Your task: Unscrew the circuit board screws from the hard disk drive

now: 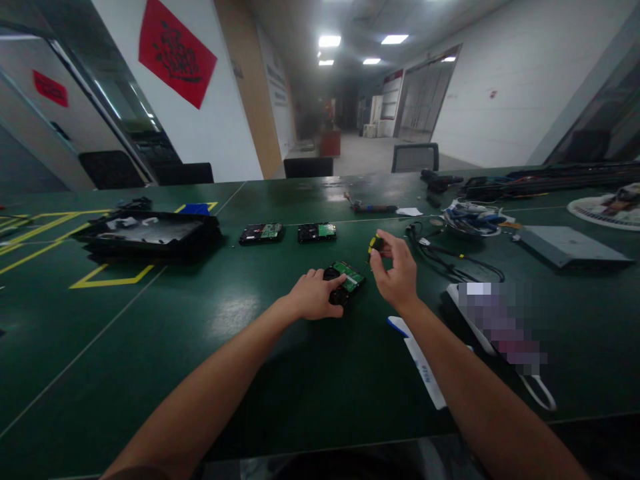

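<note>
A hard drive (353, 276) with its green circuit board facing up lies on the dark green table. My left hand (316, 295) grips its near left side, thumb at the front edge and index finger across the board, hiding part of it. In my right hand (399, 272), a small yellow-and-black screwdriver (375, 245) is held between thumb and fingers. Its thin shaft points down beside the drive's right corner; whether the tip touches anything cannot be made out. Behind my hands, a second hard drive (261, 233) and a third hard drive (317, 231) rest side by side.
Black trays (150, 233) are stacked at the left, near yellow tape markings. On the right are black cables (440, 257), a bundle of wires (473, 219), a grey metal box (570, 245) and a power drill (440, 180). A blue-and-white strip (424, 370) lies under my right forearm.
</note>
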`<control>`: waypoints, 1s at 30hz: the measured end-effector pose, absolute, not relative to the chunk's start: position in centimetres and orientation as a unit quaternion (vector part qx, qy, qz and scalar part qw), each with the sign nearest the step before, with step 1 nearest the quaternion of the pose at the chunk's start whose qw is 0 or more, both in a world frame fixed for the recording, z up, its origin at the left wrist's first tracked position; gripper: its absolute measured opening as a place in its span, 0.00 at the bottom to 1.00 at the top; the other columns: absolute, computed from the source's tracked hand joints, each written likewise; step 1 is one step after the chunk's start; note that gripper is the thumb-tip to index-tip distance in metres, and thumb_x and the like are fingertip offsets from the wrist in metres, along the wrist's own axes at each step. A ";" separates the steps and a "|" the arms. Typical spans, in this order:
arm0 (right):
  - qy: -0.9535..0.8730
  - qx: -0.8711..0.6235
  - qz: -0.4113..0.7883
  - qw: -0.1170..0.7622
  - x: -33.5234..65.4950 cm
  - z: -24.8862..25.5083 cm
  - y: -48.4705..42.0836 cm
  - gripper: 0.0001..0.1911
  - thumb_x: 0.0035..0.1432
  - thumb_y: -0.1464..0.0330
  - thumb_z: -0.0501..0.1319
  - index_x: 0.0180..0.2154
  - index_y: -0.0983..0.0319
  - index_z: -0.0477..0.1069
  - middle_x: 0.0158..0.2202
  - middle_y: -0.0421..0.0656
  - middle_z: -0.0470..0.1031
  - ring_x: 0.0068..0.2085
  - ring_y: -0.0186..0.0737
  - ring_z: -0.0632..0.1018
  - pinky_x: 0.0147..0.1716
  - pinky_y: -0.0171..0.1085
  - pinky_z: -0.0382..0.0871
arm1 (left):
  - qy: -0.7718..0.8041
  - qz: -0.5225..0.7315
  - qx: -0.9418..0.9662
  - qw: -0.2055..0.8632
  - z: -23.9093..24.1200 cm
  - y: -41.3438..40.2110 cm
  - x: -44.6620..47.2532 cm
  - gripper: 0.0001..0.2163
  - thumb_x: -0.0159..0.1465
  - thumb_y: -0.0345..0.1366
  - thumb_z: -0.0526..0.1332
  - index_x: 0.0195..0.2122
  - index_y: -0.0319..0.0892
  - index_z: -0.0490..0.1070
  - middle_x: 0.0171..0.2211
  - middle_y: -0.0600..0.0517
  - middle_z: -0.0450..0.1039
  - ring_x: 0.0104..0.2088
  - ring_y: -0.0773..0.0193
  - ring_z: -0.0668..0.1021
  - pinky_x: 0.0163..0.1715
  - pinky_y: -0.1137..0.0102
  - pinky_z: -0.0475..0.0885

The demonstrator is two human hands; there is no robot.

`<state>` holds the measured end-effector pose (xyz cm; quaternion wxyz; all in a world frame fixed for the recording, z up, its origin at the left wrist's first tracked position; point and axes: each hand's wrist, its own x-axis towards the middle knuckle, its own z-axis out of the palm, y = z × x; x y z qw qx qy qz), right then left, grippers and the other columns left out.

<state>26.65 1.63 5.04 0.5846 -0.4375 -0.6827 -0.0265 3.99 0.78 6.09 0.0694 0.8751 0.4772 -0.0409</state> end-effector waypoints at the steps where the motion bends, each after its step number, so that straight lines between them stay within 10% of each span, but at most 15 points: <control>1: -0.682 -0.437 -0.030 0.585 26.6 5.1 1.6 0.23 0.66 0.66 0.61 0.61 0.55 0.67 0.52 0.49 0.76 0.44 0.46 0.81 0.45 0.49 0.81 | 0.477 -0.040 0.875 0.069 6.0 0.8 4.0 0.43 0.58 0.63 0.61 0.73 0.56 0.53 0.60 0.39 0.65 0.56 0.36 0.70 0.54 0.50 0.68; 30: -0.675 -0.439 0.018 0.593 26.6 4.9 1.6 0.23 0.68 0.67 0.56 0.63 0.55 0.64 0.54 0.49 0.77 0.48 0.47 0.81 0.50 0.52 0.79 | 0.481 -0.044 0.872 0.080 6.2 0.8 4.0 0.43 0.58 0.63 0.62 0.73 0.57 0.53 0.62 0.40 0.64 0.57 0.37 0.69 0.55 0.51 0.67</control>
